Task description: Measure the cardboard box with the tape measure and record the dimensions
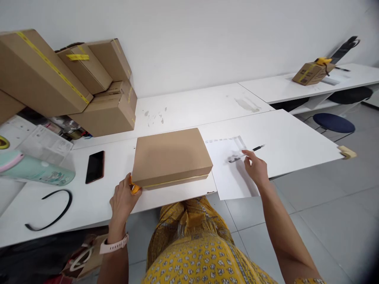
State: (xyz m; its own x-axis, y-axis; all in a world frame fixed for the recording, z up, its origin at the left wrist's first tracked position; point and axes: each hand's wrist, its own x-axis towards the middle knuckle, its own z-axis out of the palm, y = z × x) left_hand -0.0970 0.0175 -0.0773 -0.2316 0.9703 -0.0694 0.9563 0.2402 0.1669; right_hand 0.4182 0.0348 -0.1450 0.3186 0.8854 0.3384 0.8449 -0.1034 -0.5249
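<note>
My left hand (122, 197), with a pink watch band on its wrist, is closed around a small orange-and-dark tool (135, 188). That tool sits against the near left corner of a closed cardboard box (171, 154), and its exact kind is mostly hidden by my fingers. The box lies flat on the white table and has a yellow strip along its near side. To its right, my right hand (256, 167) pinches a pen (258, 148) over a printed sheet of paper (231, 181). Part of the sheet hangs past the table's front edge.
Cardboard boxes (103, 114) are stacked at the left against the wall. A phone (95, 167), a mint green bottle (41, 169) and a black headband (66, 205) lie left of my left hand. Farther right are another box (308, 74) and a blue stool (334, 122).
</note>
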